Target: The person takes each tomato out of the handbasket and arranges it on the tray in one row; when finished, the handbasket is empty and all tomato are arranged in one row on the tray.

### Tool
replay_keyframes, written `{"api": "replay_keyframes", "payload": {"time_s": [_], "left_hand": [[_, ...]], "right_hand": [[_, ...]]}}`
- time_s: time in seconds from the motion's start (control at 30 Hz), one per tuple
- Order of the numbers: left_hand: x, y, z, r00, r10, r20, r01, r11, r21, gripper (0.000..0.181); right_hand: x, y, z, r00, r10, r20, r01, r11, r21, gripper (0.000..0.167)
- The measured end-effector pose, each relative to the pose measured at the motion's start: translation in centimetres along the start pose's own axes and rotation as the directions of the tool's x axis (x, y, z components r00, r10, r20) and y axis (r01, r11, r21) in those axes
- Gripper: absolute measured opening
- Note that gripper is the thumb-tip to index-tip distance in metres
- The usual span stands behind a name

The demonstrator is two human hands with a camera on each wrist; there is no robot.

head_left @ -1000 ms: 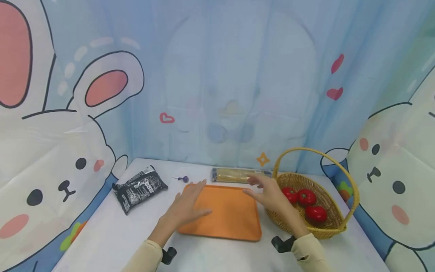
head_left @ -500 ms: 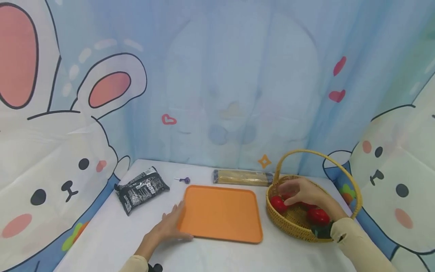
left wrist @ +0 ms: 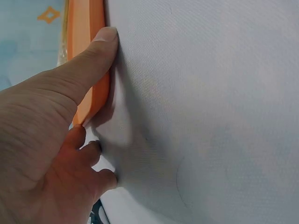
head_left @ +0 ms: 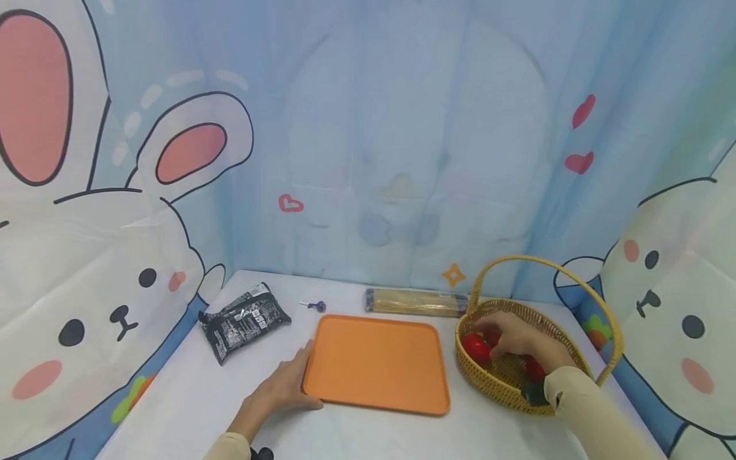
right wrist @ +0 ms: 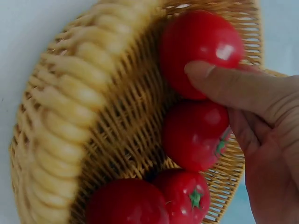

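Observation:
In the head view, my left hand lies at the near left corner of the orange tray. The left wrist view shows its thumb extended along the tray's front edge and the fingers loosely bent at the side. My right hand reaches into the wicker basket. In the right wrist view, the right thumb lies on a glossy red tomato, with the other fingers partly hidden behind it. A second tomato touches that one from below, and two more lie at the bottom of the view.
A black packet lies at the back left, with a small purple lollipop to its right. Behind the tray is a long yellowish package. The basket's tall handle arches above it. A printed curtain hangs behind the table.
My right hand has moved right, from above the tray into the basket, and its fingers have closed on a tomato. My left hand has come down and left to the tray's corner.

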State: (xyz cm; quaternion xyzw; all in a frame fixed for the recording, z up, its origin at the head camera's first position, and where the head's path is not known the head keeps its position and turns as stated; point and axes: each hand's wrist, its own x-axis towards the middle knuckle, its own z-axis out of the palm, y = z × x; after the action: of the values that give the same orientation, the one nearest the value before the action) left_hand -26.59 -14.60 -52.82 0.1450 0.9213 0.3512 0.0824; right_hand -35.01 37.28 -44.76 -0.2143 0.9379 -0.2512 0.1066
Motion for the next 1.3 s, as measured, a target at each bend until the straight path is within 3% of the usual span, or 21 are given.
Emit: {"api": "replay_keyframes", "payload": {"time_s": [0.2, 0.5, 0.7, 0.87, 1.17, 1.3], "left_hand": [[0.3, -0.4, 0.0, 1.000, -0.015, 0.002, 0.015, 1.000, 0.023, 0.135], [0.5, 0.3, -0.4, 0.998, -0.067, 0.003, 0.067, 0.997, 0.035, 0.134], [0.4, 0.1, -0.3, 0.998, -0.055, 0.008, 0.054, 0.998, 0.026, 0.134], [0.6, 0.1, -0.2, 0.999, -0.055, 0.003, 0.055, 0.998, 0.026, 0.135], [0.4, 0.4, -0.1, 0.999, -0.054, -0.001, 0.054, 0.998, 0.025, 0.134], [0.2, 0.4, -0.3, 0.999, -0.046, -0.001, 0.046, 0.998, 0.037, 0.131]], "right_hand": [[0.6, 0.3, 1.4, 1.000, -0.022, -0.017, 0.020, 0.997, -0.072, 0.068], [0.0, 1.3, 1.7, 0.997, -0.018, -0.071, 0.022, 0.998, 0.051, 0.067], [-0.2, 1.1, 1.2, 0.998, -0.032, -0.054, 0.039, 0.990, 0.139, 0.065], [-0.3, 0.9, 0.9, 0.997, -0.058, -0.054, 0.066, 0.986, 0.151, 0.064], [-0.5, 0.3, 0.5, 0.995, -0.008, -0.095, 0.023, 0.987, 0.158, 0.063], [-0.8, -0.4, 0.3, 0.993, -0.045, -0.113, 0.063, 0.985, 0.161, 0.062]]}}
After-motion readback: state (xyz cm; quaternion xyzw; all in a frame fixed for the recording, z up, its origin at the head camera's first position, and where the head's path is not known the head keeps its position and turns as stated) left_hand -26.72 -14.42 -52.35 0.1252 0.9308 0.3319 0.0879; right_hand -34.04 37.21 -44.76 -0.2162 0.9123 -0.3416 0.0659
